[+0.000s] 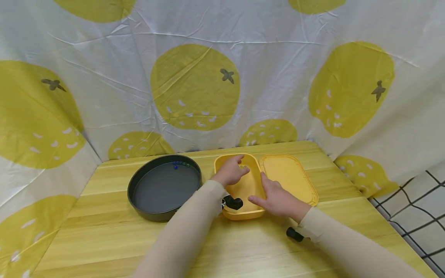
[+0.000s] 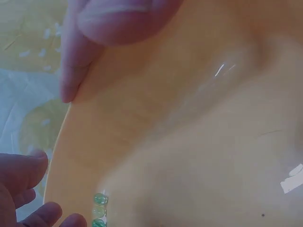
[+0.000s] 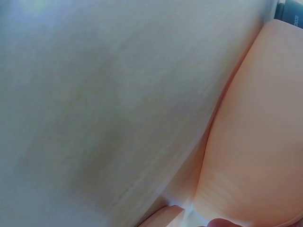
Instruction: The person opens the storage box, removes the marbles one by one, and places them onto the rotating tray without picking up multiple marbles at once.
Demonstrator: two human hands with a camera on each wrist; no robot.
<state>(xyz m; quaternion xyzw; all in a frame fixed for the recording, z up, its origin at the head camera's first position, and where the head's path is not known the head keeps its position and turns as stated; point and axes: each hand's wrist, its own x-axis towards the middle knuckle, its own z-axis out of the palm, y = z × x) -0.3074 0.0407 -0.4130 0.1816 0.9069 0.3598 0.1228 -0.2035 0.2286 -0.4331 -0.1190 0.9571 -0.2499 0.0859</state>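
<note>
The right hand (image 1: pixel 278 199) lies nearest, fingers straight, resting on the yellow box's (image 1: pixel 243 189) near right rim on the bench (image 1: pixel 104 231). Farther in, the left hand (image 1: pixel 231 172) reaches with loosely curled fingers toward the small beads (image 2: pixel 99 210) at the box's far end, just beyond its fingertips. The dark round pan (image 1: pixel 163 187) sits left, the lid (image 1: pixel 288 177) right.

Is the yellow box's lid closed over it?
No, the lid lies open flat beside the yellow box, whose inside the left hand reaches into.
</note>
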